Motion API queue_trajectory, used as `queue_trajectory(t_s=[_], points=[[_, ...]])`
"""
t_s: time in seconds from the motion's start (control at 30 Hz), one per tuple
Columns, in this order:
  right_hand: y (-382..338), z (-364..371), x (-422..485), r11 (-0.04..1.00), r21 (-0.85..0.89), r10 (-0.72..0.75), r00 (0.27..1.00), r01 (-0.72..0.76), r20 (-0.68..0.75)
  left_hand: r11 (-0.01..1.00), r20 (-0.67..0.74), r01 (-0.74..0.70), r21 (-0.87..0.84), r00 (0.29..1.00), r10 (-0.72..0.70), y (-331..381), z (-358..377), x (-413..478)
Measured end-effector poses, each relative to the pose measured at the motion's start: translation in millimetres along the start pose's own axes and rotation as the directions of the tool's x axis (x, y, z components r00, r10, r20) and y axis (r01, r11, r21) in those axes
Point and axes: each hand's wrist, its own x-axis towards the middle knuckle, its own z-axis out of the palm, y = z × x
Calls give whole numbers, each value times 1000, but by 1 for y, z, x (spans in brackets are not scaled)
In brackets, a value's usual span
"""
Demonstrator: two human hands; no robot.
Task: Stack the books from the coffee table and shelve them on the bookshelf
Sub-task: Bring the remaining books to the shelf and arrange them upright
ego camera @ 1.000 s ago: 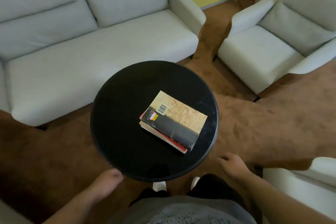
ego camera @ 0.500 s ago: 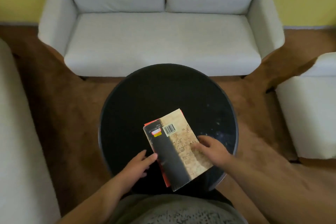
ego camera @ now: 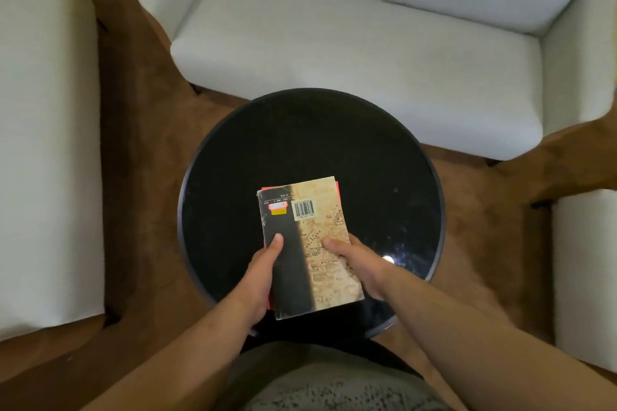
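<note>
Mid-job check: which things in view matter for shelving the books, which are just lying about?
Job: tan-and-black paperback book, red book beneath it, round black coffee table, left hand and right hand gripping the paperback.
Lying about: pale grey sofa, cream armchair, brown carpet.

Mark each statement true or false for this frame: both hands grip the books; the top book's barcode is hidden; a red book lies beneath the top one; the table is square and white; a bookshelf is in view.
1. Both hands grip the books. True: the left hand and right hand hold the book stack, thumbs on the cover.
2. The barcode is hidden. False: the barcode faces up on the top book.
3. A red book lies beneath. True: the red book shows at the far edge.
4. The table is square and white. False: the table is round and black.
5. A bookshelf is in view. False: none shows; a sofa stands behind the table.
</note>
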Motion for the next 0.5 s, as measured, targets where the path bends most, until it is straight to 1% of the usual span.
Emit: queue_trajectory(t_s=[0.1, 0.17, 0.27, 0.37, 0.5], points=[[7, 2, -6, 999, 40, 6, 999, -5, -33, 1000, -5, -18, -2, 1000, 18, -3, -2, -1], [15, 6, -15, 1000, 7, 2, 998, -1, -60, 1000, -5, -13, 0, 1000, 13, -7, -4, -6], [36, 9, -25, 1000, 5, 18, 996, -17, -82, 1000, -5, -3, 16, 1000, 3, -21, -8, -16], [56, 11, -39, 999, 5, 38, 997, -37, -71, 999, 24, -20, 27, 1000, 20, -41, -13, -30], [85, 15, -52, 1000, 10, 27, 998, -27, -51, 998, 54, -54, -12, 997, 55, -75, -24, -44]])
